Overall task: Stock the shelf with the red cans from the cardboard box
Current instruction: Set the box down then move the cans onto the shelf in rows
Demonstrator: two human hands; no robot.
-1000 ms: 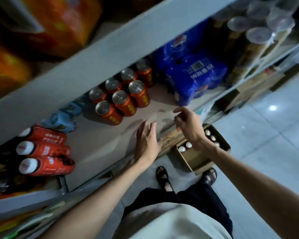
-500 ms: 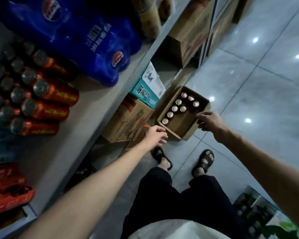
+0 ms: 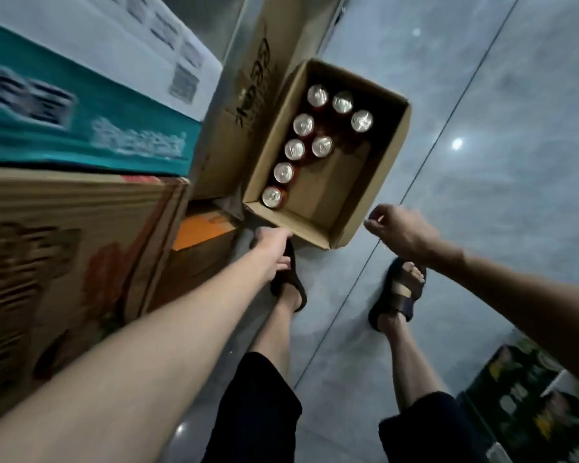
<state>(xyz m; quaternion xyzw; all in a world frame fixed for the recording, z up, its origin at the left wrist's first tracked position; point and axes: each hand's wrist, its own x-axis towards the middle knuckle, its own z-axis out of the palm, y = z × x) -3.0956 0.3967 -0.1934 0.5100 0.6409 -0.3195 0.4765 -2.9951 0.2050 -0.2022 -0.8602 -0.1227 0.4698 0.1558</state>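
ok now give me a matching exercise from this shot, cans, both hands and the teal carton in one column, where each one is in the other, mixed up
Things
1 cans
2 left hand
3 right hand
4 teal carton

Places
a far left, next to a brown carton
b just off the box's near right corner
c upright inside the box, along its left and far walls
d at the box's near left corner, over a sandal

Pairs: 1-c, 2-d, 3-b, 4-a
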